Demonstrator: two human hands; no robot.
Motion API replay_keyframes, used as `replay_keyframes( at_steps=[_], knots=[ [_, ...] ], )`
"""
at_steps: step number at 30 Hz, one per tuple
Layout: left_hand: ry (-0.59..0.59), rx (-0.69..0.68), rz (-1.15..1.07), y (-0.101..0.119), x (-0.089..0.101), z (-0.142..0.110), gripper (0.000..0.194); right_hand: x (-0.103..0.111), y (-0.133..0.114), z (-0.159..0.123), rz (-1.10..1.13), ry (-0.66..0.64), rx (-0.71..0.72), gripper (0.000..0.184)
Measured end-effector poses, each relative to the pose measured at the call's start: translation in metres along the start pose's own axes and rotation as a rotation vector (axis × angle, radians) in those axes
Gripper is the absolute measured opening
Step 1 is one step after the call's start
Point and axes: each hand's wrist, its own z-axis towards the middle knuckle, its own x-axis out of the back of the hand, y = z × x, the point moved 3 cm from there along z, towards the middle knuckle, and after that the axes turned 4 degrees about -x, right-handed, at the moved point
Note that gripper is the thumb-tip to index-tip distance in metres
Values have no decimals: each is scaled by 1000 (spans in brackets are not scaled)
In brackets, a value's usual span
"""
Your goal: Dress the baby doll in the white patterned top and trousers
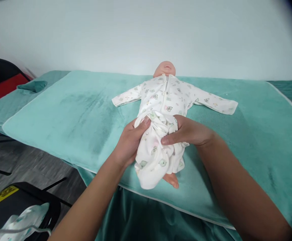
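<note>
A baby doll lies on its back on a teal padded mat, head toward the wall. It wears a white printed sleepsuit with both sleeves spread sideways. My left hand grips the bunched lower part of the sleepsuit from the left, thumb on top. My right hand pinches the same bunched fabric from the right. One bare doll foot sticks out below the cloth near the mat's front edge.
A folded teal cloth sits at the mat's far left corner. A black chair with a red seat stands at the left. At the lower left a black stand holds a white printed garment. A pale wall runs behind.
</note>
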Motion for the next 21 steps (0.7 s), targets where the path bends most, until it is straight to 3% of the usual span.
replay_keyframes(
  at_steps=[5, 9, 15, 21],
  knots=[
    [81, 20, 49, 1, -8, -28, 39, -2, -2, 1, 9, 29, 0, 20],
    [126, 134, 31, 2, -18, -63, 41, -11, -11, 2, -287, 37, -57, 16],
    [386, 217, -94, -11, -28, -108, 43, -21, -15, 5, -713, 43, -137, 12],
    [589, 306, -275, -39, -29, -138, 46, -29, -9, 5, -832, 6, -158, 12]
  ],
)
